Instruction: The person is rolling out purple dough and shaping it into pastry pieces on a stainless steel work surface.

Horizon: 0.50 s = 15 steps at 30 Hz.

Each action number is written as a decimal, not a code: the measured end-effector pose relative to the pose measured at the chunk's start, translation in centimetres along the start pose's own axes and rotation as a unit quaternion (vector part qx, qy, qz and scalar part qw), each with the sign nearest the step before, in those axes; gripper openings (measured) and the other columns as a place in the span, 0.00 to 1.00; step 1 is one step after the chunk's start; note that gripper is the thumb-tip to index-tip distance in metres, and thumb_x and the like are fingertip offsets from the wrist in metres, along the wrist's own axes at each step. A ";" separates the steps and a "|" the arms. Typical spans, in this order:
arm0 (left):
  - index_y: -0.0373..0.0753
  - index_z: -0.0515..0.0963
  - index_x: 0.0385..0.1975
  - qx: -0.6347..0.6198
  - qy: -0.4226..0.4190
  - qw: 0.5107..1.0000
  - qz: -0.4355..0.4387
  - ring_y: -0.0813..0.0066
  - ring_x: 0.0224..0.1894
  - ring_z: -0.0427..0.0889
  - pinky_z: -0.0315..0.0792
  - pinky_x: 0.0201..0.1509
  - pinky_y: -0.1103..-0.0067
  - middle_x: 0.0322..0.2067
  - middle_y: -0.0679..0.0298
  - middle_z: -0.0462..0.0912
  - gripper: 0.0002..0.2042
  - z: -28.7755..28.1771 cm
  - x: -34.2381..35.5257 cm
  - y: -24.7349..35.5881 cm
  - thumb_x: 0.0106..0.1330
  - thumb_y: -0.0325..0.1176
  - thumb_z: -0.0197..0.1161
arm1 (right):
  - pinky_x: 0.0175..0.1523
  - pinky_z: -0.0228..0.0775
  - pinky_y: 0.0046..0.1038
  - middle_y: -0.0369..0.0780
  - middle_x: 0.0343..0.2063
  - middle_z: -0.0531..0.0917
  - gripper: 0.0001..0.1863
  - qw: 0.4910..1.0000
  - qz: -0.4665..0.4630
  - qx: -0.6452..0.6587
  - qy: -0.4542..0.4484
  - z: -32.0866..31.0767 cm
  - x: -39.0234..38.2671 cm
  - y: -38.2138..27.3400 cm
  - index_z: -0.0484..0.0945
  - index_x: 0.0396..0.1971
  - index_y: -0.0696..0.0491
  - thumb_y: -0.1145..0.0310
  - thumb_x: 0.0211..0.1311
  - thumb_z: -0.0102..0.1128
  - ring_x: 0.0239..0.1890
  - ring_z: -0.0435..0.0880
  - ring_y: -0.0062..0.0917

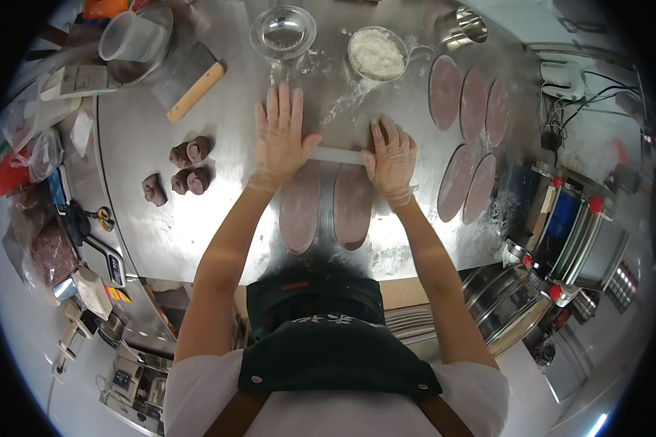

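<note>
My left hand point(280, 138), in a clear glove, lies palm down with its fingers stretched away from me, over the left end of a white rolling pin point(335, 154). My right hand point(392, 160), also gloved, rests on the pin's right end, its fingers reaching forward and slightly bent. The pin lies crosswise at the far ends of two long, flat ovals of purplish-brown dough, a left one point(299, 211) and a right one point(353, 207). Both palms hide the pin's ends. Several small rolled dough lumps point(189, 166) sit to the left.
Several rolled-out dough ovals point(459, 182) lie at the right of the steel table point(233, 109). At the far side are a flour bowl point(377, 54), a glass bowl point(283, 33), a metal cup point(463, 28) and a wooden-handled scraper point(195, 91). A roller machine point(576, 233) stands at right.
</note>
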<state>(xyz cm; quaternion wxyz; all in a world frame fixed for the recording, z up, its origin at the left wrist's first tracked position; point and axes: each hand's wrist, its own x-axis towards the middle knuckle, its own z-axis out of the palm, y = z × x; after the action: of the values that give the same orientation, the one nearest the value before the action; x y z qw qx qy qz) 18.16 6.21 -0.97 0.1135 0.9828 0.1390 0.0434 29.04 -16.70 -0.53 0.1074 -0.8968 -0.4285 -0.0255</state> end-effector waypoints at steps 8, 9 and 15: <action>0.39 0.65 0.69 -0.031 0.101 0.994 -0.038 0.54 0.66 0.68 0.61 0.69 0.54 0.61 0.55 0.72 0.36 -0.9 1.8 1.1 0.63 0.50 0.64 | 0.45 0.74 0.36 0.37 0.43 0.77 0.31 0.968 -0.241 0.053 -0.038 0.4 3.1 5.0 0.76 0.56 0.52 0.54 0.53 0.69 0.43 0.79 0.33; 0.39 0.65 0.69 -0.031 0.099 0.994 -0.036 0.54 0.66 0.68 0.61 0.69 0.54 0.61 0.55 0.72 0.36 -1.7 0.7 1.6 0.63 0.50 0.64 | 0.45 0.74 0.36 0.37 0.43 0.77 0.30 0.964 -0.253 0.077 -0.016 -0.2 3.4 4.1 0.77 0.55 0.51 0.56 0.52 0.70 0.42 0.79 0.32; 0.52 0.70 0.66 -0.033 0.086 0.991 -0.102 0.58 0.43 0.79 0.75 0.47 0.61 0.40 0.62 0.78 0.31 0.0 -8.6 -2.5 0.60 0.38 0.68 | 0.47 0.74 0.34 0.36 0.38 0.81 0.22 0.973 -0.047 0.142 0.174 -3.3 3.0 -0.4 0.82 0.48 0.47 0.64 0.50 0.72 0.42 0.81 0.32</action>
<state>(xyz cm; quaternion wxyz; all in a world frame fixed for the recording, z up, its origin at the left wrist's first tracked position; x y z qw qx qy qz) 9.28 6.16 -2.00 0.1376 0.9519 0.2460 0.1204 30.75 -14.84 3.19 0.3050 -0.8333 -0.4439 -0.1248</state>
